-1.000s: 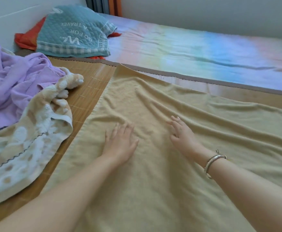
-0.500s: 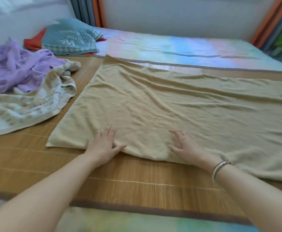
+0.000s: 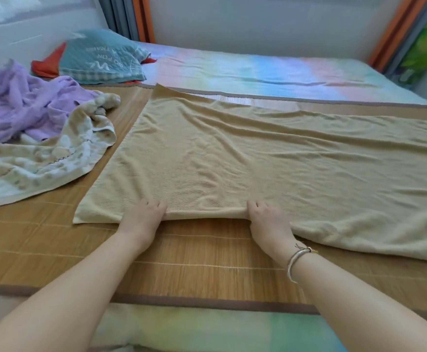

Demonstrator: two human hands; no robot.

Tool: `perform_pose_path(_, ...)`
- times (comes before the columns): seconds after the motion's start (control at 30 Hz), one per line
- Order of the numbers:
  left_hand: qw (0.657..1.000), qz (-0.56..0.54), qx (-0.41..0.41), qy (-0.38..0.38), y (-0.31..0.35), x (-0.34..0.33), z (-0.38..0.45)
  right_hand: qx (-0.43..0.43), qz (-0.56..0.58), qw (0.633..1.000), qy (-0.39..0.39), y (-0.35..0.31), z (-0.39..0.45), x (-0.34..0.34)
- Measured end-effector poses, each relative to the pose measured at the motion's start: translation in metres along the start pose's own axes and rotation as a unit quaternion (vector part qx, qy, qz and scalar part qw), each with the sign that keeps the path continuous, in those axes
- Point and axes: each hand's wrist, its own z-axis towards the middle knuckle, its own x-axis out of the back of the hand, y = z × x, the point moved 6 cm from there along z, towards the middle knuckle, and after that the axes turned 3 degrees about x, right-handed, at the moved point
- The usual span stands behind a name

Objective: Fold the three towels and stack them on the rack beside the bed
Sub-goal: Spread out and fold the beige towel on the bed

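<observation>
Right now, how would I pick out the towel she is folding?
On the bamboo mat covering the bed, three towels lie. It is the plain tan towel, spread flat; its neighbours, the purple towel and the spotted towel, lie crumpled.

Teal quilted pillow (image 3: 100, 59) on orange cloth (image 3: 47, 66), bamboo mat (image 3: 194, 262), pastel sheet (image 3: 258, 72)

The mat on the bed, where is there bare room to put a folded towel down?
The bamboo mat is bare in a wide strip between the tan towel and the mat's near edge, around both wrists. A narrower bare wedge runs between the tan towel and the patterned towel. The left side is crowded: the purple towel is heaped there with the patterned one.
</observation>
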Motion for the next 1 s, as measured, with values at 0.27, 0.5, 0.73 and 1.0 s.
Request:
perform_pose_path(0.27,1.000,-0.020,-0.020,0.013,-0.025,0.008,-0.010,0.077,-0.027,0.996,-0.031,-0.009,-0.001,-0.005)
perform_pose_path(0.5,0.999,-0.027,0.002,-0.026,-0.020,0.009,-0.029,0.048,-0.057,0.997,-0.031,0.007,-0.033,0.011)
perform_pose_path(0.73,0.992,-0.079,-0.057,-0.078,0.046,0.017,-0.042,0.042,0.083,0.978,-0.186,0.021,-0.080,0.002)
perform_pose_path(1.0,0.980,-0.107,-0.160,-0.051,0.174,0.104,-0.037,-0.092,0.139,0.979,-0.117,0.126,-0.112,0.068)
